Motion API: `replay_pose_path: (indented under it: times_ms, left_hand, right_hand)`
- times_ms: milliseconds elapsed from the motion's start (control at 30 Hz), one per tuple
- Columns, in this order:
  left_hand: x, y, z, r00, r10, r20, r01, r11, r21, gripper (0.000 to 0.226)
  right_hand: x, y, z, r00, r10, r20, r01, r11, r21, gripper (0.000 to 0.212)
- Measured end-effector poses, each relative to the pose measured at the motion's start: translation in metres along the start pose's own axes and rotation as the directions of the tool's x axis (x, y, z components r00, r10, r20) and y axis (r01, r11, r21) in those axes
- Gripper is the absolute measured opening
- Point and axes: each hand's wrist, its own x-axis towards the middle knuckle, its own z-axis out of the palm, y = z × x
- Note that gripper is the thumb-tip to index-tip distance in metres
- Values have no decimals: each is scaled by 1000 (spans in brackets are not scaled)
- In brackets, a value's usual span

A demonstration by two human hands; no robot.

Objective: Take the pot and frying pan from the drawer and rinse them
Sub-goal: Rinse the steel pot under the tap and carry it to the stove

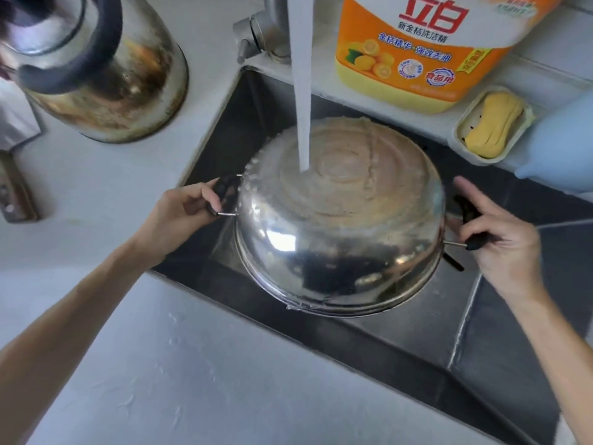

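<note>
The pot [340, 226] hangs bottom-up over the sink [417, 332], tilted so its rim faces down and toward the person, with the stream from the tap [263, 30] striking the far half of its base. It sits squarely between the two hands, its handle-to-handle axis running left to right. The left hand [183, 213] pinches the left handle [224, 194] with curled fingers; the right hand [500, 232] has fingers curled around the right handle [468, 220], index finger pointing away. Neither hand is nearer, since both are already on it, so any turn to bring the inside under the water would pivot about that handle axis, probably rolling the near rim up. The frying pan is not in view. On the surface [128, 364] stand a kettle [106, 69], a detergent bottle [420, 46] and a soap dish [494, 126].
</note>
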Motion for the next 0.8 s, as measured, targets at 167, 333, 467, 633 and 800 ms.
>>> replay_pose_path:
  times_ms: [167,333,467,633,800]
  left_hand:
    - [-3,2,-15,986,-39,160,61,989,-136,41]
    - [1,0,-10,997,-64,50,70,989,-127,69]
    - [2,5,-13,998,-67,13,68,995,-71,50]
    - [0,15,-18,998,-27,48,25,999,47,53]
    - [4,31,-34,1000,4,19,-6,995,97,55]
  right_hand:
    - [4,13,-7,993,110,-40,-109,994,26,29]
    - [4,16,0,996,20,-83,-35,985,-171,26]
    - [1,15,7,979,202,-30,-202,979,-17,47]
    - [2,21,8,924,354,141,-358,934,1,64]
    - [1,32,7,751,452,482,-487,871,-57,103]
